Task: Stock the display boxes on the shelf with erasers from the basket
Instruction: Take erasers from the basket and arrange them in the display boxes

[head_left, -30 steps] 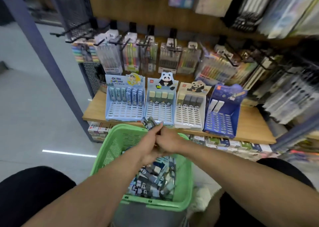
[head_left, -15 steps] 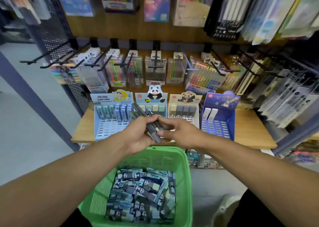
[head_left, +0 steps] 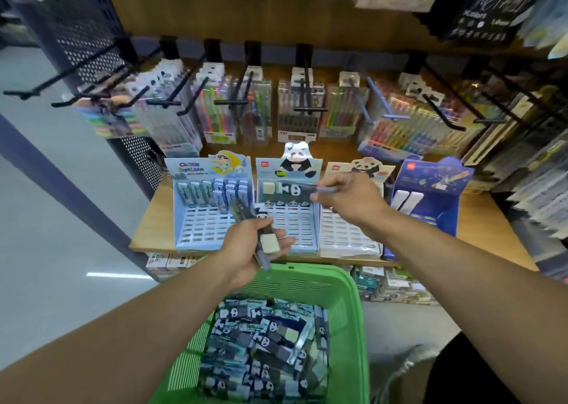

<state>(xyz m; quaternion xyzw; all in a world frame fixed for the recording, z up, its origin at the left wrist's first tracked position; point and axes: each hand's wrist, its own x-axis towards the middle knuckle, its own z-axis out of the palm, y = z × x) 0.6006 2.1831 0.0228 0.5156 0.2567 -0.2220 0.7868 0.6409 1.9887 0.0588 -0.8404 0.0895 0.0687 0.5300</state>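
two bare forearms reach in from the lower edge, no sleeves, watch or rings showing on the left hand [head_left: 246, 250] or the right hand [head_left: 350, 197]. dark clothing [head_left: 470, 373] shows at lower right.

Both bare forearms reach up from the lower corners of the frame toward its middle. The left hand [head_left: 250, 248] sits lower, just left of centre, palm turned up, fingers curled around what it grips. The right hand [head_left: 347, 199] is higher, right of centre, knuckles up, thumb and fingers pinching toward the left.
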